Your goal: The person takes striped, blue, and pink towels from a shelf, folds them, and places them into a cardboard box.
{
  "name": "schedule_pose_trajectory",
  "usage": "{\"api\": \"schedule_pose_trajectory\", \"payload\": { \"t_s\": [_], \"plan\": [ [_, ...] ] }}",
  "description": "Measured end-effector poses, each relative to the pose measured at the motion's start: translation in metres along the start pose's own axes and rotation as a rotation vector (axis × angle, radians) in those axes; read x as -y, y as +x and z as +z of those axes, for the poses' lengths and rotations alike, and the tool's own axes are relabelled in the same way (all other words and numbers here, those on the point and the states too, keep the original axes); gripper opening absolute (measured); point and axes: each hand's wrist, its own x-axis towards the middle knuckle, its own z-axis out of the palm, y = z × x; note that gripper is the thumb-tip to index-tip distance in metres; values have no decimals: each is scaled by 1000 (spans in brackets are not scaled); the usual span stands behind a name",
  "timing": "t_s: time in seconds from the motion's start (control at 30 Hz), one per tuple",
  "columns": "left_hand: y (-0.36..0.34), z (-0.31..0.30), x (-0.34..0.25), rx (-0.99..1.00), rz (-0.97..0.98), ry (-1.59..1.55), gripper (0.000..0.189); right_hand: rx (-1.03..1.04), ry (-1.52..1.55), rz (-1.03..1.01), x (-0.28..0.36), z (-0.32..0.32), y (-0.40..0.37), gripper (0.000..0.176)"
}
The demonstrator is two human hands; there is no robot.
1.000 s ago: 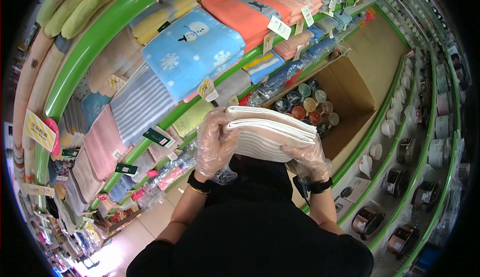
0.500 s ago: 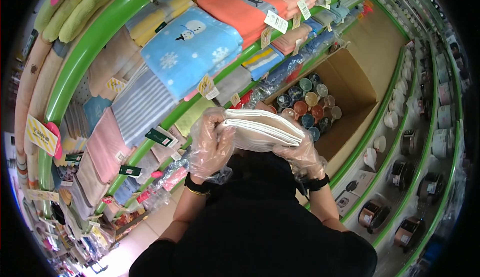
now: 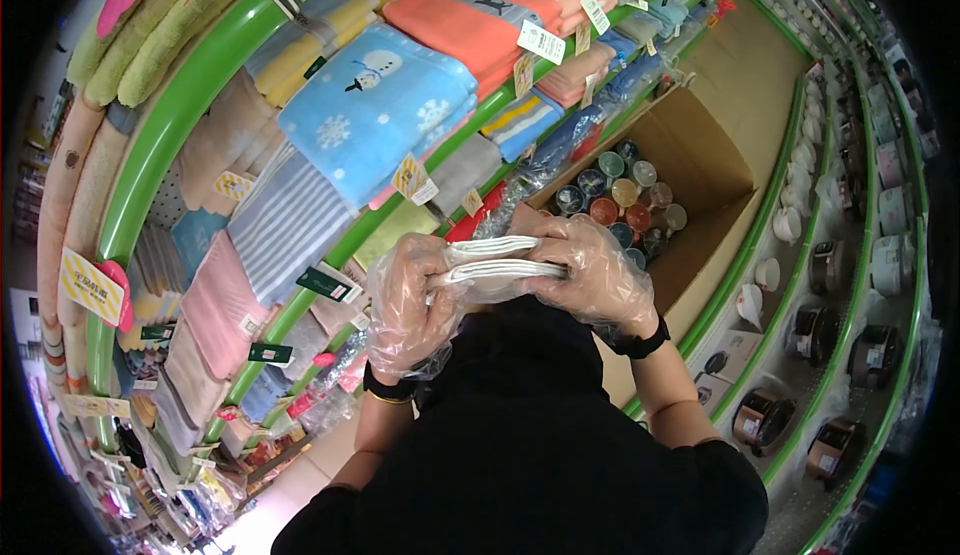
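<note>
A folded white cloth [image 3: 500, 270], its layered edges facing up, is held in front of my chest. My left hand [image 3: 412, 305], in a clear plastic glove, grips its left end with the thumb and fingers closed on it. Over the right part of the cloth lies my right hand [image 3: 590, 270], also in a clear glove, with its fingers wrapped round the fabric. Parts of the cloth are hidden behind the fingers. Both wrists carry black bands.
Shelves of folded towels [image 3: 380, 105] with price tags and green rails [image 3: 190, 95] rise at the left. Beyond my right hand, an open cardboard box [image 3: 700, 155] holds several glasses [image 3: 625, 193]. Shelves at the right carry white cups [image 3: 787, 224] and dark-lidded jars [image 3: 762, 422].
My right hand has moved left and up over the cloth, closer to my left hand. The cloth now shows as a shorter stretch between the hands. The camera view has shifted slightly.
</note>
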Motion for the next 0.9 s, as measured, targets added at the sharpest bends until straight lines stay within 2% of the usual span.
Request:
{"api": "schedule_pose_trajectory", "payload": {
  "t_s": [0.17, 0.2, 0.27, 0.4, 0.5, 0.57, 0.63, 0.77, 0.83, 0.87, 0.9],
  "plan": [
    [-10, -8, 12, -62, -13, -138, 24, 38, 6, -22, 14, -7, 4, 19],
    [-13, -6, 13, -67, -18, -137, 24, 101, -4, 23, 20, -12, 6, 17],
    [-19, -1, 13, -117, -180, -417, 21, 173, -14, 64, 24, -12, 8, 15],
    [-26, -10, 15, -108, -222, -378, 21, 157, -56, 48, 28, -8, 11, 14],
    [-20, -16, 13, -54, -224, -221, 18, 155, -125, 18, 32, -6, 14, 15],
    [-15, -18, 14, 0, -111, -59, 18, 153, -152, 4, 35, -5, 15, 15],
    [-17, -17, 14, 1, -136, -59, 18, 202, -229, 22, 37, -4, 15, 12],
    [-20, -14, 16, -35, -182, -26, 17, 105, -96, 1, 30, 4, 15, 15],
    [-19, -13, 16, -46, -161, -7, 16, 81, -146, 182, 37, 5, 19, 23],
    [-18, -13, 15, -56, -142, 12, 16, 82, -148, 183, 35, 5, 18, 23],
    [-20, -11, 15, -55, -142, 10, 16, 169, -208, 151, 32, 4, 18, 27]
  ]
}}
